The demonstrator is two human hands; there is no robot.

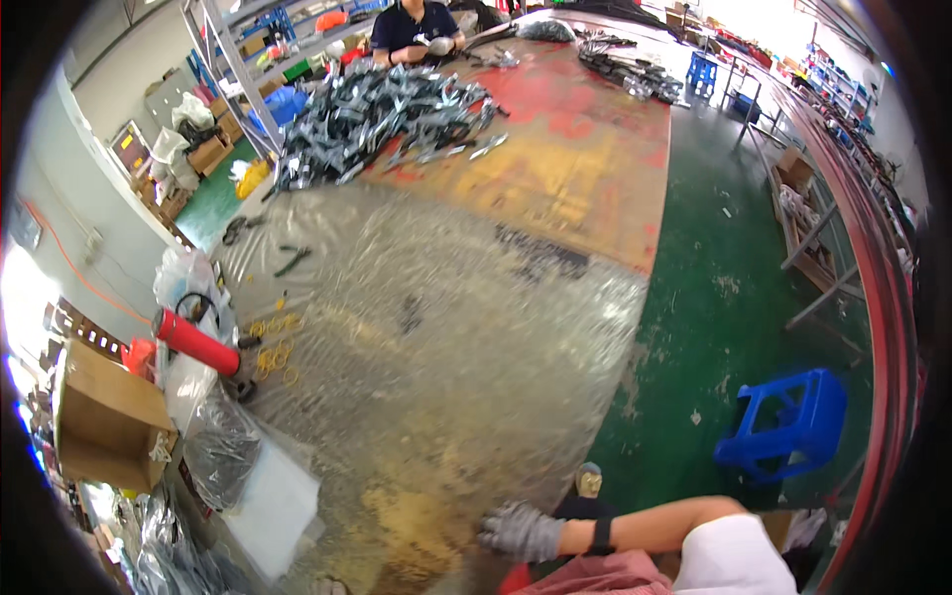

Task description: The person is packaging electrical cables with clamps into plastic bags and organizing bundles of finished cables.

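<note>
My right hand [521, 533], in a grey knit glove with a black band on the wrist, is at the near right edge of the large work table [446, 327]. Its fingers are curled inward, and whatever they may hold is hidden. At the bottom edge of the picture, a small greyish tip [330, 588] peeks in; it may be my left hand, but its fingers do not show. A clear plastic sheet covers the near part of the table. On the left lie a red cylinder [198, 342], yellow rings [276, 359] and dark-handled pliers [293, 260].
Across the table, a person [415, 35] handles something beside a big heap of dark and silvery parts [382, 119]. A blue plastic stool [788, 426] stands on the green floor at right. At left are an open cardboard box [109, 416] and a white sheet [268, 501].
</note>
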